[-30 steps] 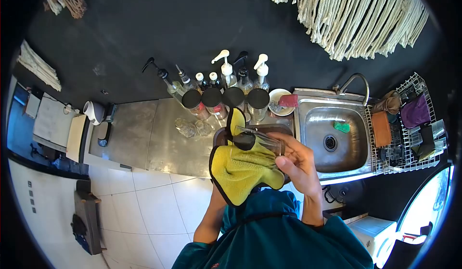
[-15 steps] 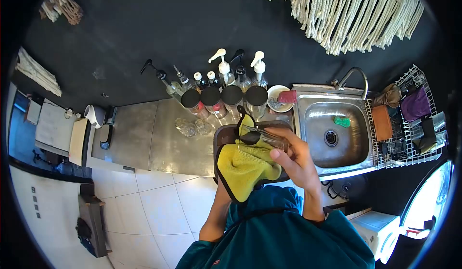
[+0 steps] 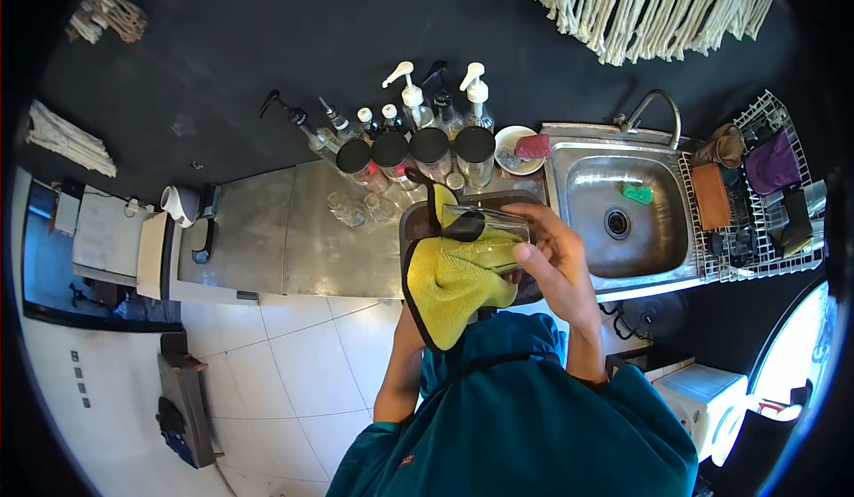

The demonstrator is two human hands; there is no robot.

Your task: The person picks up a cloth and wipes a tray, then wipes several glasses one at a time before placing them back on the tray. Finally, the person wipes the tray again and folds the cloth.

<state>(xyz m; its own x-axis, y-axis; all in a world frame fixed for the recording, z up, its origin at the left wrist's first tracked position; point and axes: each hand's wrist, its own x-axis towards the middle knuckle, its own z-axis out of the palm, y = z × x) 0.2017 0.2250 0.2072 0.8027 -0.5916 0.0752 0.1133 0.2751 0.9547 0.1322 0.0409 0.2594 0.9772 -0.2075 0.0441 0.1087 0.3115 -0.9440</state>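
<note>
A clear drinking glass (image 3: 498, 229) lies sideways in my right hand (image 3: 565, 266), thumb on the near side and fingers on the far side of its right end. A yellow microfibre cloth (image 3: 454, 288) with black edging covers the glass's left end. My left hand (image 3: 513, 277) is under this cloth and grips it; most of its fingers are hidden. Both hands are above a brown tray (image 3: 414, 222) on the steel counter. Whatever lies inside the tray is mostly covered by the cloth and hands.
Black-lidded jars (image 3: 430, 145), pump bottles (image 3: 412, 96) and small glass vessels (image 3: 347, 210) stand at the back of the counter (image 3: 311, 257). Beside them is a white bowl (image 3: 504, 137). To the right are a sink (image 3: 658, 257) with a green sponge (image 3: 636, 193) and a loaded wire rack (image 3: 772, 266).
The camera view has shifted slightly. The glass shows a little more from the cloth, and its right end has turned towards me. Both hands keep their hold.
</note>
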